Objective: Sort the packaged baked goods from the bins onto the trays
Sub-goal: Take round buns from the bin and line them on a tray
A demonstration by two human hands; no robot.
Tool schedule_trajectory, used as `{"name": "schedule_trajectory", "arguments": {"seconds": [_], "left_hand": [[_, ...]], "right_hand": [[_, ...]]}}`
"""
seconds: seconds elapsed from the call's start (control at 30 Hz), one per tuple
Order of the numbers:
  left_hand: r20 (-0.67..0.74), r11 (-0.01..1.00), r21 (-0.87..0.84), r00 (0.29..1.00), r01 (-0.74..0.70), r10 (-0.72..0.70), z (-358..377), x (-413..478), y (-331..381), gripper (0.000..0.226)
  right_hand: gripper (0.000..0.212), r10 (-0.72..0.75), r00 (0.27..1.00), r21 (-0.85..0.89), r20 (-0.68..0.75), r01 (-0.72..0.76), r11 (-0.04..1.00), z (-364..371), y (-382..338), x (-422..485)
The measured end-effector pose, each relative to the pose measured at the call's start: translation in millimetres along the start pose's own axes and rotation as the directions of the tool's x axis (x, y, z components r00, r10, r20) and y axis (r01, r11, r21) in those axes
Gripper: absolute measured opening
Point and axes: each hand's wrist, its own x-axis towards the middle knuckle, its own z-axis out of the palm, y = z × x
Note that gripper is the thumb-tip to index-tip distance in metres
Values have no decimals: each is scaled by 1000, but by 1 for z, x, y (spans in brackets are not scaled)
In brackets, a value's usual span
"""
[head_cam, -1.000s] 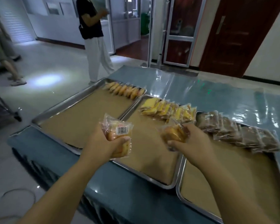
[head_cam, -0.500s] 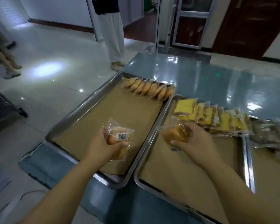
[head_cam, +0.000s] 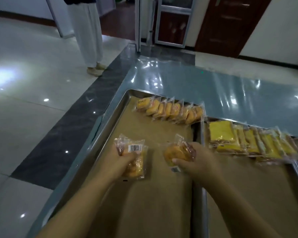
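Observation:
My left hand (head_cam: 118, 159) grips a clear packet of orange buns with a barcode label (head_cam: 133, 154), held over the left metal tray (head_cam: 100, 129). My right hand (head_cam: 195, 159) grips another packet with a round orange bun (head_cam: 176, 152) over the same tray, near its right rim. A row of several orange bun packets (head_cam: 169, 110) lies along that tray's far end. The tray to the right (head_cam: 199, 133) holds a row of yellow cake packets (head_cam: 244, 143).
Both trays are lined with brown paper and stand on a table under a shiny blue-grey cover (head_cam: 213, 86). A person in white trousers (head_cam: 89, 31) stands on the tiled floor beyond the table's left corner. Doors stand at the back.
The view has shifted left and closer to the left tray. Both hands, each still holding its packet, now hover over the left tray; the third tray with brown packets has left the view.

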Motion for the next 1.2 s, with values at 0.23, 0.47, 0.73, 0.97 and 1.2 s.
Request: {"name": "schedule_trajectory", "arguments": {"seconds": [0.23,0.47,0.73,0.97,1.2], "left_hand": [[-15,999,-5,999,-43,43,-24,98,16,16],[-98,793,490,881,-363,463,-15,197,50,29],[41,524,751,821,-401,569,22,261,26,41],[70,571,711,849,-410,524,31,249,4,61],[83,466,787,818,-404,570,23,241,-1,56]], "right_hand": [[50,52,999,40,-3,-52,998,30,-29,60],[40,20,1000,-23,12,-20,1000,42,-31,127],[45,160,987,63,-6,-159,985,43,-2,149],[46,341,940,3,6,-341,940,20,19,140],[53,359,921,-217,-148,-385,897,13,16,128]]}}
